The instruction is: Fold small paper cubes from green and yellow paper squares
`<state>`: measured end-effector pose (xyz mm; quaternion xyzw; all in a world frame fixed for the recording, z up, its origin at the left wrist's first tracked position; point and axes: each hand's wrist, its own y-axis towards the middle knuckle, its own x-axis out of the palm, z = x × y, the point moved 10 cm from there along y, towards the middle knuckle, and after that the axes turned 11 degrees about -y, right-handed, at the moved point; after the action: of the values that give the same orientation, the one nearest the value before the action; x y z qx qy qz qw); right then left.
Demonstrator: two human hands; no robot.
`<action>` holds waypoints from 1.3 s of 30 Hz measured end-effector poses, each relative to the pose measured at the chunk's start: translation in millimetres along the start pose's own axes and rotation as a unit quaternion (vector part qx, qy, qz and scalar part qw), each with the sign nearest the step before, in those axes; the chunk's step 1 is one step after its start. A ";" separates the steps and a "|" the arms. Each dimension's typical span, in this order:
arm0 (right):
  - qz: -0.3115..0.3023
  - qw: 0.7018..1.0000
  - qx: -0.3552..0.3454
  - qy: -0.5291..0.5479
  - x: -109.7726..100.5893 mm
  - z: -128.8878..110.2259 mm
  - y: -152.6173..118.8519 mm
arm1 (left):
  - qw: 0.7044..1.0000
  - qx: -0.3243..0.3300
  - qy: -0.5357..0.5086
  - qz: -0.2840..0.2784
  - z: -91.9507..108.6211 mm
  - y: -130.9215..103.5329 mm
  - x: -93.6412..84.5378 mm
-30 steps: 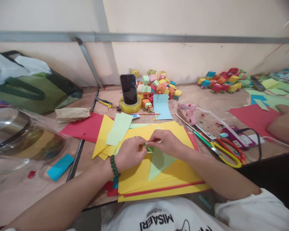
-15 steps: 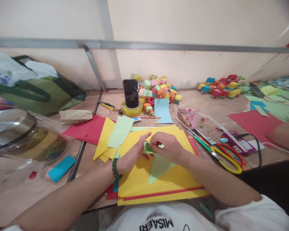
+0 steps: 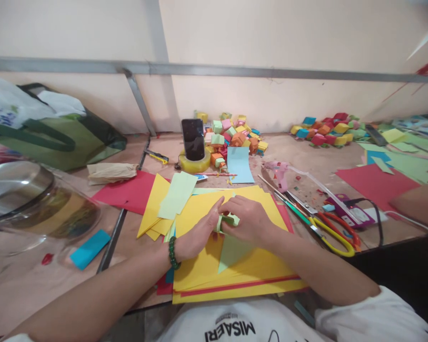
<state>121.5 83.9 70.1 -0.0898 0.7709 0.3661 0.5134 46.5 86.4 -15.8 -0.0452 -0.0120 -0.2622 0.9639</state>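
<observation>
Both hands, left hand (image 3: 196, 233) and right hand (image 3: 248, 220), pinch together on a small folded light-green paper piece (image 3: 228, 221) over the stack of yellow paper sheets (image 3: 207, 261) on the table (image 3: 306, 156). Since a moment ago the piece has been pressed lower and flatter, probably a crease being set. Fingers hide most of its shape.

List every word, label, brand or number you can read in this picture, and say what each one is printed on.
"MISAERI": printed in black on the person's white shirt at the bottom edge, seen upside down from the head camera.
Blue print on the white plastic bag at far left: too blurred to read.
Small print above the shirt lettering: too small to read.
The phone screen is dark; no text shows.
</observation>
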 end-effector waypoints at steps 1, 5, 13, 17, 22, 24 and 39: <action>-0.007 1.000 0.000 0.014 -0.8 0.3 -0.1 | 1.000 -0.008 -0.013 -0.007 -0.6 -0.5 1.4; -0.013 1.000 -0.016 0.012 -2.6 0.3 -1.9 | 0.999 -0.023 -0.037 -0.023 -1.2 -1.5 3.3; 0.071 0.993 -0.059 -0.080 -7.7 -11.4 -6.9 | 0.997 -0.046 -0.034 -0.046 -7.1 -0.1 7.0; 0.069 0.995 -0.053 -0.054 -9.3 -9.6 -5.7 | 0.997 -0.038 -0.036 -0.057 -5.5 1.4 11.0; 0.041 0.999 -0.007 0.026 -6.4 1.4 -3.3 | 0.997 0.026 -0.043 -0.058 15.9 1.6 12.6; 0.023 0.996 0.020 0.083 -4.2 6.7 -2.5 | 0.997 0.025 -0.036 -0.062 20.2 -0.4 13.7; 0.013 0.986 0.063 0.151 -6.8 10.3 -3.6 | 0.982 0.065 0.150 -0.098 22.3 -12.0 26.0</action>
<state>133.9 86.6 72.1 -0.1014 0.8621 0.3057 0.3911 62.9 65.1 8.6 0.0589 0.1108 -0.3582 0.9252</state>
